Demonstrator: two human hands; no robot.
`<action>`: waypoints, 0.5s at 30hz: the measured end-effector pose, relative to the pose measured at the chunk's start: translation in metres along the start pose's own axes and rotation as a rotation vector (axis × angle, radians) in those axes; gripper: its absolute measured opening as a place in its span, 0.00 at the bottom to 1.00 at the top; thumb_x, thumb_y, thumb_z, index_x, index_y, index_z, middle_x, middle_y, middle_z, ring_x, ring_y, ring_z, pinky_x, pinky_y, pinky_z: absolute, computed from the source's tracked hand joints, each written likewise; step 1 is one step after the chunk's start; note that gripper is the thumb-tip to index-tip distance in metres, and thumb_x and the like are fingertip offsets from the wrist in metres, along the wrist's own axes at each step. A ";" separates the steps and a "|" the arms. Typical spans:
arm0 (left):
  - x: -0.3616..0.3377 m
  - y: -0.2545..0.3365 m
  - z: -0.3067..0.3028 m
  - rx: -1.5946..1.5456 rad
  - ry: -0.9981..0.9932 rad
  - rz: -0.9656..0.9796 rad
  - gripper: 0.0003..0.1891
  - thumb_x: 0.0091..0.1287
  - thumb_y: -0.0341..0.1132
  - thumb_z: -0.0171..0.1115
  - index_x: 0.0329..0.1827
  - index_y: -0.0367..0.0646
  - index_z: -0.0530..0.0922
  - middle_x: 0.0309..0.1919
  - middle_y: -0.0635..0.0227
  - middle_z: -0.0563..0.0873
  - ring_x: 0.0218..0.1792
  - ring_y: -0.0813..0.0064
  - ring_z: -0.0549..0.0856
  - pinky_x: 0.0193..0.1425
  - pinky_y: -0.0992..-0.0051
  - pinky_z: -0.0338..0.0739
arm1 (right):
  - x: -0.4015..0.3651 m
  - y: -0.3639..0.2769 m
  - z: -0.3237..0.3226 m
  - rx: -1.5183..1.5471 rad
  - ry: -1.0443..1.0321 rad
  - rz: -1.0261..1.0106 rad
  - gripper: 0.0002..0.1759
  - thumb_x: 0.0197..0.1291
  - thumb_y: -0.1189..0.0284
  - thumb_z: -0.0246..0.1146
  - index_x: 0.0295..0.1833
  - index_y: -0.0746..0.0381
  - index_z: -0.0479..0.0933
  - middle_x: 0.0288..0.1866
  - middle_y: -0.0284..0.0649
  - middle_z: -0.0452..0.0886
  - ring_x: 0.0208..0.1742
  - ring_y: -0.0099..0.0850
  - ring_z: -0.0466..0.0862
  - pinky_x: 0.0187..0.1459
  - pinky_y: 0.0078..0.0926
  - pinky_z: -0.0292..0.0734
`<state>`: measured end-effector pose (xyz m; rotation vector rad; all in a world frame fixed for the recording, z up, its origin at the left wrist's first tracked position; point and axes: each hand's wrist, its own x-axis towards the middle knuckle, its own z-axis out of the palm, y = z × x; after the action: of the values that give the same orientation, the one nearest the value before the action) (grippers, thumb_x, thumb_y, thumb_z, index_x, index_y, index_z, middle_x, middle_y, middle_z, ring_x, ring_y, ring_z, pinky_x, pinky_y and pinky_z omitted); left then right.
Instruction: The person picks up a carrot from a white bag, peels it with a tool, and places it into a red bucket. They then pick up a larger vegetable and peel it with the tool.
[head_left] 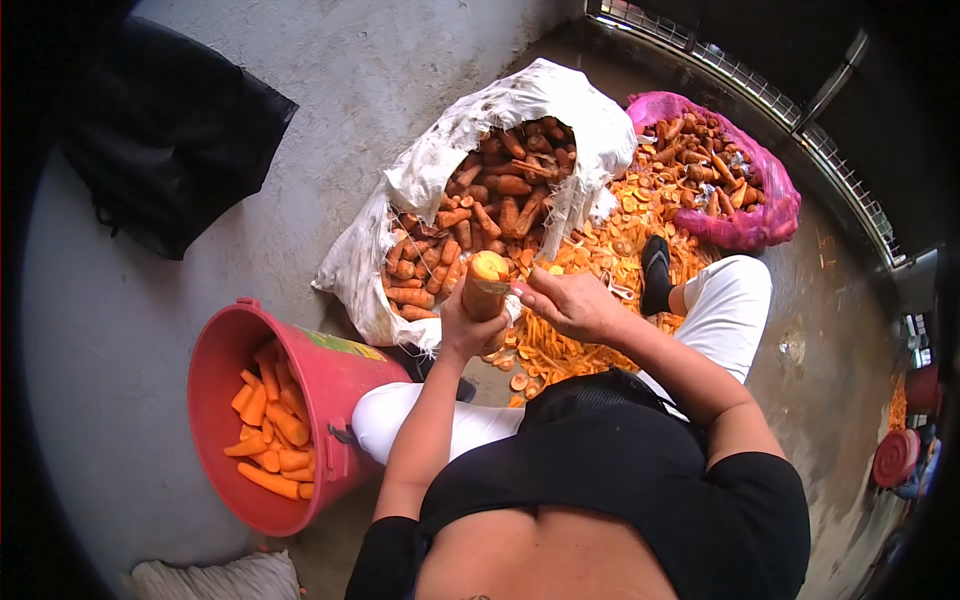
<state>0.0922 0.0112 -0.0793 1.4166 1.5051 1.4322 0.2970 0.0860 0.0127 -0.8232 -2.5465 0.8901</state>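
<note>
My left hand point(470, 325) is wrapped round a thick carrot point(484, 293), held upright with its cut, yellow-orange end facing up. Close at its right, my right hand point(575, 303) is closed on a small tool point(516, 288), mostly hidden by the fingers, its tip at the carrot's upper side. Behind both hands lies an open white sack point(420, 172) full of unpeeled carrots point(510, 185). Orange peelings and cut slices point(610, 235) cover the floor beyond my right hand.
A red bucket point(340, 400) with peeled carrots point(270, 430) stands at the left. At the back right is a pink mesh bag point(775, 205) of carrots and scraps. A black cloth point(180, 130) is at upper left, a pale sack point(220, 578) at lower left. My foot point(656, 275) rests among the peelings.
</note>
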 end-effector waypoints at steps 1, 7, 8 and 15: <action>0.000 -0.001 -0.001 0.008 0.000 0.002 0.33 0.45 0.38 0.78 0.57 0.40 0.77 0.42 0.61 0.88 0.43 0.68 0.88 0.51 0.68 0.81 | 0.001 -0.001 0.001 0.000 0.010 -0.012 0.25 0.73 0.46 0.47 0.40 0.59 0.68 0.25 0.51 0.78 0.29 0.54 0.81 0.31 0.50 0.73; -0.002 0.001 -0.002 0.066 0.000 -0.004 0.30 0.44 0.38 0.78 0.52 0.41 0.78 0.40 0.61 0.88 0.41 0.67 0.88 0.47 0.68 0.82 | 0.006 -0.005 -0.002 -0.070 -0.047 0.060 0.22 0.74 0.51 0.48 0.39 0.60 0.68 0.24 0.51 0.75 0.29 0.53 0.79 0.31 0.49 0.70; -0.002 0.003 -0.002 0.061 -0.003 -0.001 0.29 0.44 0.38 0.78 0.51 0.41 0.78 0.39 0.61 0.88 0.40 0.67 0.88 0.47 0.68 0.82 | 0.005 -0.005 -0.003 -0.071 -0.044 0.054 0.22 0.74 0.51 0.48 0.39 0.60 0.68 0.23 0.51 0.75 0.29 0.53 0.79 0.31 0.49 0.70; -0.005 0.012 0.000 0.115 -0.009 0.003 0.27 0.43 0.39 0.78 0.47 0.42 0.79 0.38 0.61 0.88 0.39 0.66 0.89 0.45 0.68 0.82 | -0.004 -0.005 -0.012 -0.104 -0.057 0.061 0.22 0.73 0.49 0.49 0.40 0.59 0.68 0.22 0.52 0.74 0.27 0.54 0.79 0.29 0.50 0.68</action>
<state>0.0969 0.0045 -0.0689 1.4924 1.6024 1.3577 0.3034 0.0855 0.0243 -0.9233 -2.6492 0.8169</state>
